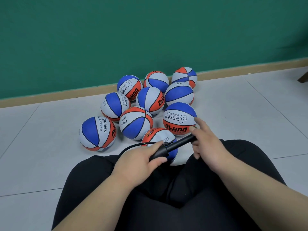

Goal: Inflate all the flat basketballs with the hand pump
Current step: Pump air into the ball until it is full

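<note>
Black-clad knees (pixel 86 177) are flanking orange-white-blue rubber basketball (pixel 158 135); L hand (pixel 143 160) is gripping black plastic hand pump (pixel 168 148), R hand (pixel 208 140) loosely curling round its handle (pixel 191 138). Risk: unheld ball rolling, hose (pixel 131 148) pulling free.

Indoor room, plain and bare, school or sports-hall feel, exact kind unclear. Flat green wall (pixel 116 30) fills background. Tan skirting board (pixel 50 100) along its foot. Pale grey floor tiles (pixel 233 114), thin joints. Heap of small basketballs (pixel 150 100) straight on floor by wall, several printed "CHILDREN". Dark wooden corner (pixel 303 78) at right edge, unidentifiable.
</note>
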